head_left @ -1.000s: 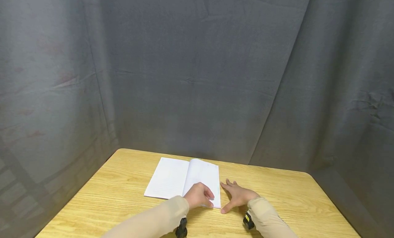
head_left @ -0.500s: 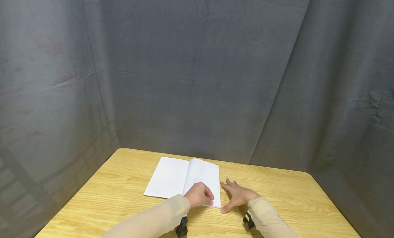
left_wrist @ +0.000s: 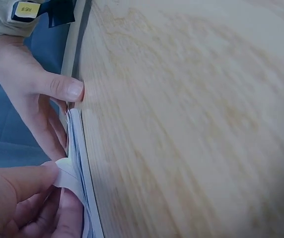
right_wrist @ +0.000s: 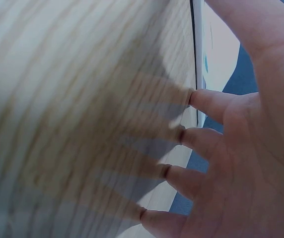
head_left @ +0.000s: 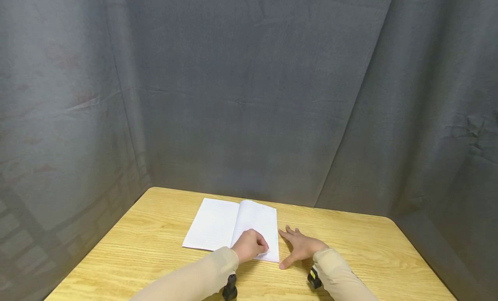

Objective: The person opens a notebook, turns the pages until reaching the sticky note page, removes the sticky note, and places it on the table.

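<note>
An open notebook [head_left: 213, 225] with white, faintly lined pages lies flat on the wooden table. Over the near right part of its right-hand page, my left hand [head_left: 248, 245] pinches the corner of a page [left_wrist: 68, 174] between thumb and fingers. That corner is lifted and bent in the left wrist view. My right hand [head_left: 302, 247] rests just right of the notebook, fingers spread and fingertips on the tabletop, holding nothing. Its thumb lies close to the notebook's near right corner; contact there is unclear.
The wooden table [head_left: 369, 257] extends around the notebook on all sides. Grey curtains [head_left: 241, 97] hang behind the table and along both sides. Each wrist carries a small black camera, seen at the right wrist camera [head_left: 313, 278].
My left fingers have drawn slightly up and left, and the page corner between them now shows lifted. The right hand and the notebook have stayed in place.
</note>
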The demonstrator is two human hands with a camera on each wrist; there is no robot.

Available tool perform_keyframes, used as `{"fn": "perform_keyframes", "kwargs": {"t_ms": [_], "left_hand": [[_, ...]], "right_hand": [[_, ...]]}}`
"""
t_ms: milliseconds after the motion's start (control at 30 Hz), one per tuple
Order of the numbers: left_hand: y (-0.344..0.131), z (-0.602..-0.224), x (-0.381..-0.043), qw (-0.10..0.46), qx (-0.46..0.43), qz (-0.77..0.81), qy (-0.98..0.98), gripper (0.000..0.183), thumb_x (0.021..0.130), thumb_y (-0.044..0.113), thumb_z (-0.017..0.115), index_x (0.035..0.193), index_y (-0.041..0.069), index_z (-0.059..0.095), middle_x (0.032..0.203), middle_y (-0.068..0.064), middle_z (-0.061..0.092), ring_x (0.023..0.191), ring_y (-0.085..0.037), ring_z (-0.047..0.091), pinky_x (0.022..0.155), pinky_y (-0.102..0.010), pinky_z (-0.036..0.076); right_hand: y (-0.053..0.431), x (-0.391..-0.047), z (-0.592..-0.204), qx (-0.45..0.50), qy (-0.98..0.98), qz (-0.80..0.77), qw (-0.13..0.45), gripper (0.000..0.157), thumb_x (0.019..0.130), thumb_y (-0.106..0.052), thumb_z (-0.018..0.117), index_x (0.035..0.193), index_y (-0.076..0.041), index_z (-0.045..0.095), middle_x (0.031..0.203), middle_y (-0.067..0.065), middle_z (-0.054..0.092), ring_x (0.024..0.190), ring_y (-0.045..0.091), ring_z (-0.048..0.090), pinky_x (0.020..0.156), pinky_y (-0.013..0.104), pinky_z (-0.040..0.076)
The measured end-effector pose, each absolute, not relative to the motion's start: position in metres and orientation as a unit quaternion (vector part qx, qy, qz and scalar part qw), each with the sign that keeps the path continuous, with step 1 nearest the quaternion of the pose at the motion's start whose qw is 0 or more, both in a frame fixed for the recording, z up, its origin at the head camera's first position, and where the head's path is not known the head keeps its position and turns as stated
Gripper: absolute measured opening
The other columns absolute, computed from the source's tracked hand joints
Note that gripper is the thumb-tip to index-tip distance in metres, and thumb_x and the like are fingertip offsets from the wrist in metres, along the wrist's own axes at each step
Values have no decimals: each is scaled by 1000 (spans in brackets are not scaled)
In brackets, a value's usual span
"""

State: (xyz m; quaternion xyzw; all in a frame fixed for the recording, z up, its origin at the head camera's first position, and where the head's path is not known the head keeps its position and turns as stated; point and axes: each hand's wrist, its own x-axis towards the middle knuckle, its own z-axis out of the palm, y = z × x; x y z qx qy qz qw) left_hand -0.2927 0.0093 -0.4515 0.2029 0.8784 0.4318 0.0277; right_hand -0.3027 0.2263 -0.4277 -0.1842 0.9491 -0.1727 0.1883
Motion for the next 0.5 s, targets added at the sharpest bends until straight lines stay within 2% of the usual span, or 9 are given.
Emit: {"fn": "perform_keyframes", "kwargs": {"t_ms": [300, 500], "left_hand": [[2, -452, -295, 46, 166, 493, 853, 10, 86, 4, 69, 77, 5, 72, 62, -2, 61, 53, -8, 50, 49, -22, 41], [-1, -453, -299, 38, 160, 539, 826, 6, 81, -5, 70, 81, 1, 70, 64, 0, 58, 53, -10, 54, 50, -23, 46]], "right_hand": [[227, -303, -428, -185, 948, -178, 190, 113, 66, -54, 83, 152, -9, 26, 158, 26, 14, 140, 56, 11, 100, 76, 22], [227, -303, -428, -186, 948, -178, 190, 114, 66, -55, 83, 153, -9, 25, 158, 26, 14, 140, 57, 10, 100, 77, 21]]}}
